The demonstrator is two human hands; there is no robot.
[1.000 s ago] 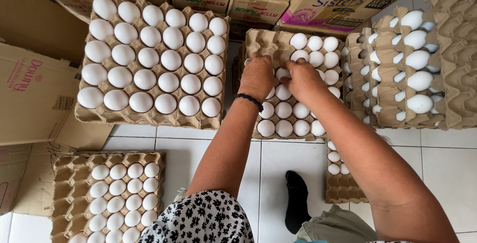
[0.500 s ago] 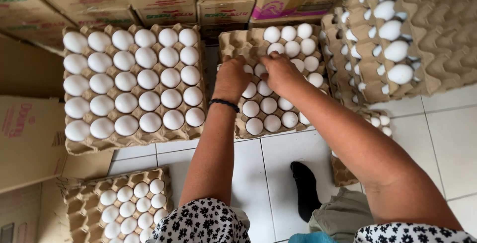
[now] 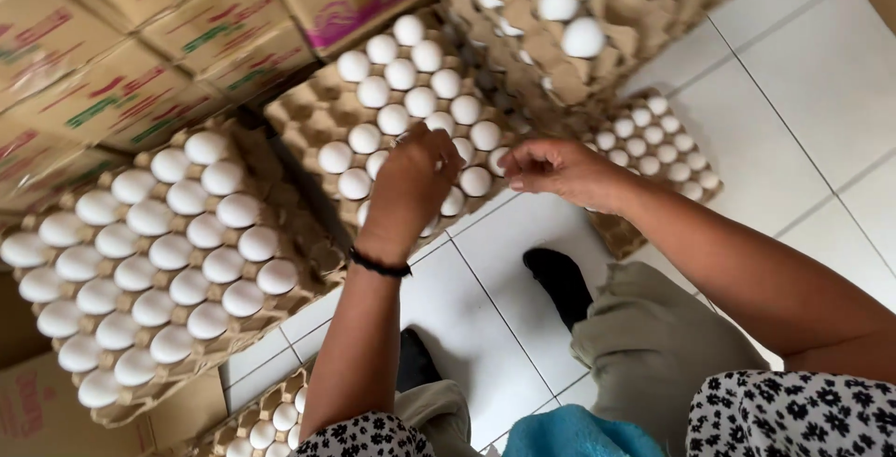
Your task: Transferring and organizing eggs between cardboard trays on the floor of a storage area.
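Observation:
A brown cardboard egg tray point(image 3: 313, 107), partly filled with white eggs point(image 3: 401, 74), stands on a stack in the middle. My left hand point(image 3: 415, 182), with a black band at the wrist, rests fingers-down on the eggs at the tray's near edge; its back hides whatever is under the fingers. My right hand point(image 3: 560, 169) hovers just off the tray's right corner, above the floor. Its fingertips are pinched together and nothing shows between them.
A full tray of eggs point(image 3: 168, 252) lies to the left. A low tray point(image 3: 653, 140) sits right of my hands, a tall tray stack point(image 3: 635, 0) behind it. Cardboard boxes point(image 3: 140, 37) line the back. Another tray point(image 3: 271, 420) lies at bottom left. My black-socked foot point(image 3: 560, 280) stands on white tiles point(image 3: 803, 93).
My right hand has drawn back off the middle tray toward the right. My left hand stays on the eggs. The view has tilted and moved closer.

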